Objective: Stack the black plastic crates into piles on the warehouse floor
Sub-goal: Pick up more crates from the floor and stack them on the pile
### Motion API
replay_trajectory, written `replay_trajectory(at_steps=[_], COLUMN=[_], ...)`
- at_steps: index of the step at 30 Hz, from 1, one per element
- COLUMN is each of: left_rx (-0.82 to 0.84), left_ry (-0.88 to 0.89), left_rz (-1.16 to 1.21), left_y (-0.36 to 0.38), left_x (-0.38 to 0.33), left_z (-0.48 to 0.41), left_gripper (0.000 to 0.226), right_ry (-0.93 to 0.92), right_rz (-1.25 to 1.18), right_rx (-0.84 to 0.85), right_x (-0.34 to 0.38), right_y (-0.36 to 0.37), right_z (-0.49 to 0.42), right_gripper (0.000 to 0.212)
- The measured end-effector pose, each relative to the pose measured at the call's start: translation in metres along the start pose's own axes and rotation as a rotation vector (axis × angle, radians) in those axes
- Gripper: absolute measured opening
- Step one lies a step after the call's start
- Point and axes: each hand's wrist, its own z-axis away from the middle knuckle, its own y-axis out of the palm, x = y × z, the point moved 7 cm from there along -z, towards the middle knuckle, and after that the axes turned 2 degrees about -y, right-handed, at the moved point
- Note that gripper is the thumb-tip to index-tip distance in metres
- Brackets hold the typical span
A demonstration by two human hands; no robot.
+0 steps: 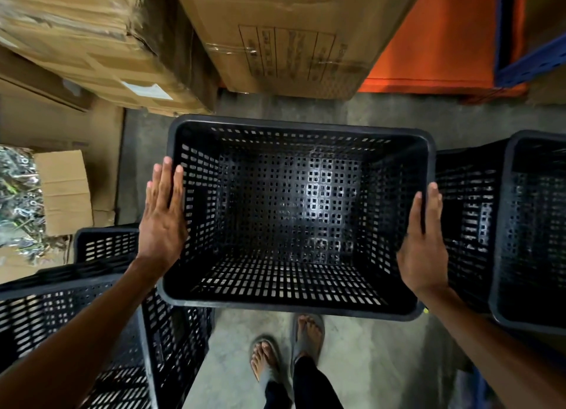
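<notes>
Flat, outstretched fingers of left hand [162, 215] and right hand [424, 240] press an empty black crate [294, 212] between them; neighbouring crates [533, 224] also look empty.

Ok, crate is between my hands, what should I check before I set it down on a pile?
1. Left hand flat on the held crate side: ok.
2. Right hand on the opposite rim: ok, though fingers look unwrapped.
3. Held crate empty: ok.
4. Target crate on the right open side up: ok; whether it is empty: cannot tell.
5. Feet out from under the crate: not ok, toes sit near its near edge.
6. Crates at left clear of the swing: cannot tell.
</notes>
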Motion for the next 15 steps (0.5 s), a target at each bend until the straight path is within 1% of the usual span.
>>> replay_trajectory(at_steps=[4,6,9,13,15], left_rx=[-0.007,0.014,0.087,0.204,0.268], left_ry=[-0.025,-0.014,-0.024,-0.078,-0.129], left_rz=[-0.043,-0.049,-0.075,-0.131,-0.117], left_y=[-0.003,-0.005,-0.008,-0.042,-0.060], left_x=[-0.001,-0.004,-0.010,-0.030,-0.051], left_z=[-0.001,0.000,0.004,0.010,0.018], left_gripper=[0.100,0.101,0.100,0.092,0.088], right_ry=[0.016,0.006,-0.006,-0.005,-0.004], right_rz=[0.012,0.003,0.037,0.105,0.010], right_rx=[0.032,0.027,0.027,0.149,0.201], right_x=[0.000,0.001,0.005,0.009,0.019], right_y=[0.000,-0.001,-0.003,-0.024,-0.042], right_z=[0.003,0.003,0.005,0.013,0.026], right_gripper=[0.095,0.085,0.067,0.065,0.065])
